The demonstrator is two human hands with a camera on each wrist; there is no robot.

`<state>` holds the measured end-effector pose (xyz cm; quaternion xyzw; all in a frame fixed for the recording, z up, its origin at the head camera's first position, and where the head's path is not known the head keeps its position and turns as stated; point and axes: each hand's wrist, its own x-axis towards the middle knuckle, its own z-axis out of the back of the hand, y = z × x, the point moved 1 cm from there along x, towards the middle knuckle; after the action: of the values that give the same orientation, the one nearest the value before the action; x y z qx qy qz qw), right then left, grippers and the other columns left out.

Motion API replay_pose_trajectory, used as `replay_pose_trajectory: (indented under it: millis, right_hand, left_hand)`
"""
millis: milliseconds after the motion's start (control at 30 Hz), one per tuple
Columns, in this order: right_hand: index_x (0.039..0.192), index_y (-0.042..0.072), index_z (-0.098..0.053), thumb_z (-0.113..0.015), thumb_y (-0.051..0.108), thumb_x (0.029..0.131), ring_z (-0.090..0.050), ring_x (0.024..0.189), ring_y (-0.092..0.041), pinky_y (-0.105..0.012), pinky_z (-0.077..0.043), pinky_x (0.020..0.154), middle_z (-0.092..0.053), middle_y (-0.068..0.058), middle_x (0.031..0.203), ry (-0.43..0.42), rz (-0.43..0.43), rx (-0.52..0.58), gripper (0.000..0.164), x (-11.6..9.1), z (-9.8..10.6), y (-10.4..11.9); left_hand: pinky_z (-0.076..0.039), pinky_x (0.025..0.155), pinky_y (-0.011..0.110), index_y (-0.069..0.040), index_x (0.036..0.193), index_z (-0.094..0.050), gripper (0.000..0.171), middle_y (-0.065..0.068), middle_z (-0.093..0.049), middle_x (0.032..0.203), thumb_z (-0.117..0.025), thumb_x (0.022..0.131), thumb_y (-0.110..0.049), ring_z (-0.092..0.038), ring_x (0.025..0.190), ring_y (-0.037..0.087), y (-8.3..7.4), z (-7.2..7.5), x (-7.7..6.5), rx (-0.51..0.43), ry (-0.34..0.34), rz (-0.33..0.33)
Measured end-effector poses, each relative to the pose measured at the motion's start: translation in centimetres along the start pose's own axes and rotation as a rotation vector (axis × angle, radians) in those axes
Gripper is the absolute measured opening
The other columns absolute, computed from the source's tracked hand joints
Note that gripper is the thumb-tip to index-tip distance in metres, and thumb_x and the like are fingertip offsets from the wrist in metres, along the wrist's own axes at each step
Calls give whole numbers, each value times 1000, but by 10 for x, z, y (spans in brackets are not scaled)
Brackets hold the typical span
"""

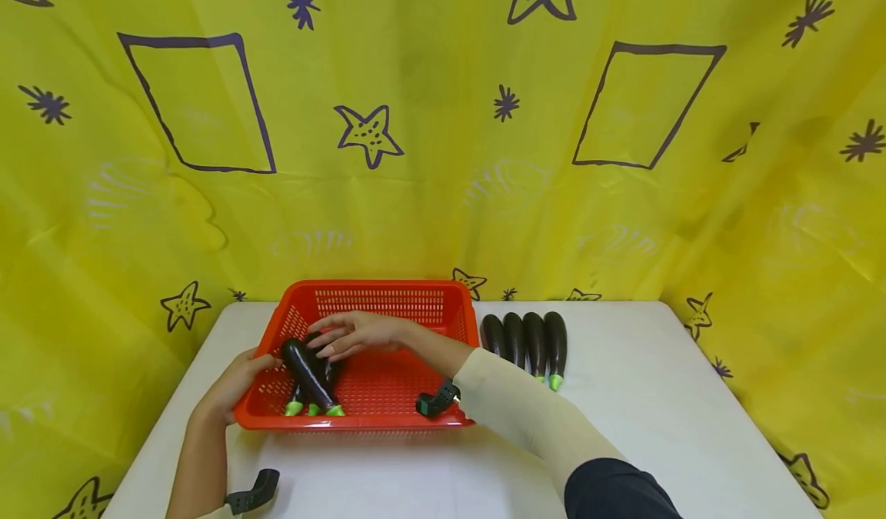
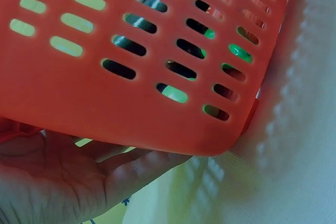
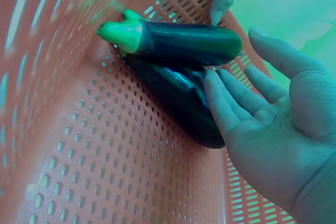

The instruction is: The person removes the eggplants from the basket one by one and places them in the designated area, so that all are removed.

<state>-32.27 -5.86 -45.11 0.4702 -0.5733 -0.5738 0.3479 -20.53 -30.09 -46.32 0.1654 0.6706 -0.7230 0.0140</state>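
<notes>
My L fingers (image 2: 144,174) are curled round the left end of the red basket (image 1: 374,422), thumb (image 1: 265,363) over the rim, so that end's well gripped. My R fingers (image 3: 226,106) are loosely spread inside the basket w/ nothing held; tips are right by the pile, but hard to tell from these angles if they actually touch it.

Pile's at the basket's left end: top eggplant (image 1: 308,373) lies slantwise over a lower eggplant (image 3: 178,98), green caps (image 1: 335,410) toward me. Going by the caps, three in there. Four more eggplants (image 1: 535,342) lie side by side on the white desk (image 1: 692,427), just right of the basket, partly behind my R sleeve (image 1: 526,411).

Handling: skins are v. glossy, so I'd reckon on slippery; prob. firm & stiff, moderate wt. at most. Best hold = round the mid-body, thumb one side, rest opposite, not by cap or smooth round end. Top one's perched on the others, so a nudge at its end would likely roll it. Light squeeze is plenty; nails could mark the skin. Basket looks like light, slightly bendy plastic, best held at the rim.
</notes>
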Motion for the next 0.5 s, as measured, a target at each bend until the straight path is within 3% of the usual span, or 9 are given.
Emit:
replay_pose_trajectory:
  millis: [200, 367, 500]
  right_hand:
    - [162, -4, -30, -43, -13, 105, -50, 141, -36, -41, -48, 111, -38, -26, 162, 49, -51, 31, 59, -1, -3, 0]
    - [162, -3, -30, -45, -13, 105, -55, 136, -24, -39, -48, 111, -39, -24, 161, 61, -51, 22, 60, -2, -4, 1]
    - [162, -4, -31, -44, -14, 104, -57, 131, -23, -39, -47, 112, -43, -25, 157, 55, -39, 29, 60, -1, -5, 2]
  left_hand:
    - [-62, 81, 52, 16, 150, -21, 56, 13, -66, 115, -41, 106, -12, -75, 97, 30, 0, -1, -1, -5, -5, 17]
    - [-62, 81, 51, 16, 149, -23, 55, 13, -66, 115, -41, 106, -12, -75, 97, 30, 1, -1, -2, -3, -9, 14]
    - [-62, 81, 51, 15, 148, -25, 52, 12, -66, 113, -42, 106, -11, -75, 97, 29, 0, 0, -1, -6, -8, 3]
